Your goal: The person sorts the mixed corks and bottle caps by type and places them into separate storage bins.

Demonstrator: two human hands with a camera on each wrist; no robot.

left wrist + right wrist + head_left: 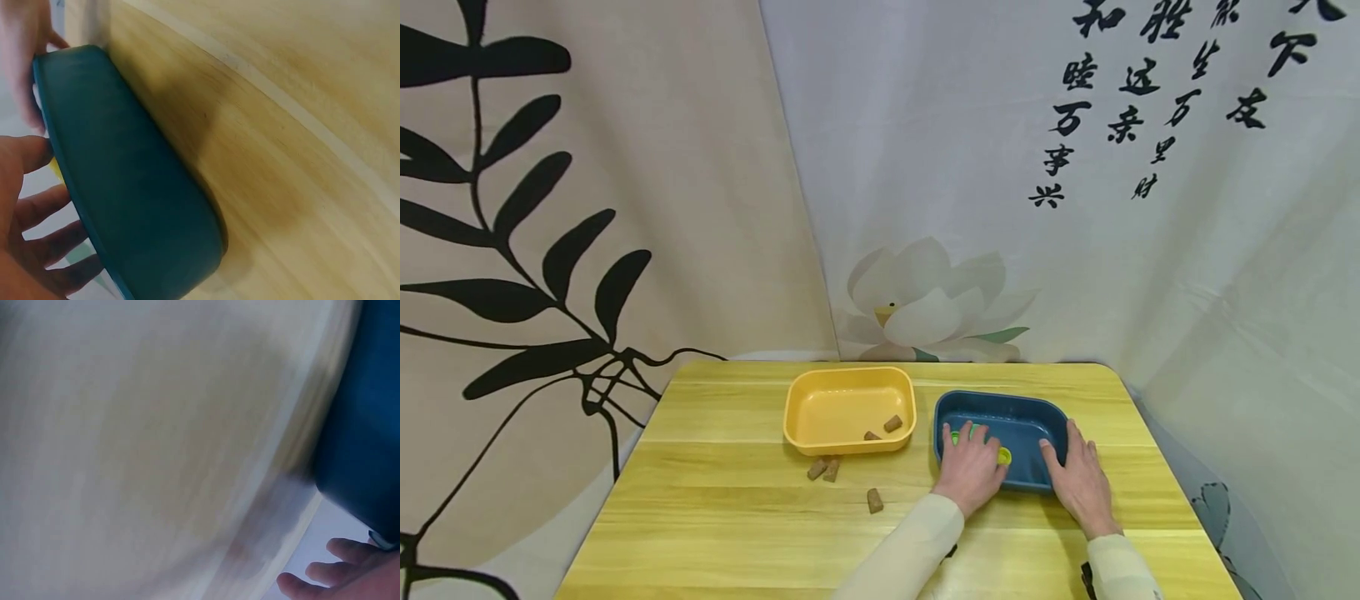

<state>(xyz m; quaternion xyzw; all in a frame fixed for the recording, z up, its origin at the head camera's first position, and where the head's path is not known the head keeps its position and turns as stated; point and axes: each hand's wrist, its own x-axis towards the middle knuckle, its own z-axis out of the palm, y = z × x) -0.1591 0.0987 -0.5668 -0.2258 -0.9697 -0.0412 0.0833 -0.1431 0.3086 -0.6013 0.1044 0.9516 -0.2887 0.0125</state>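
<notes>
My left hand [972, 471] reaches into the blue tray [1021, 407] over its near left part, fingers spread and pointing down. Around its fingertips show bits of a green round piece [956, 437], and beside the hand a yellow ring-like piece [1004, 456]. Most of the green piece is hidden under the hand. In the left wrist view, the thumb [36, 152] lies at the tray's rim. My right hand [1081, 483] holds the tray's right side, thumb inside the rim and fingers along the outer wall. Its fingers [350, 551] show near the tray's corner in the right wrist view.
To the left of the blue tray stands a yellow tray [847, 375] with two brown cork-like pieces [892, 423] inside. Several more lie on the wooden table [722, 517], one being a separate brown piece [875, 501] nearer the front. A printed curtain [925, 167] hangs behind.
</notes>
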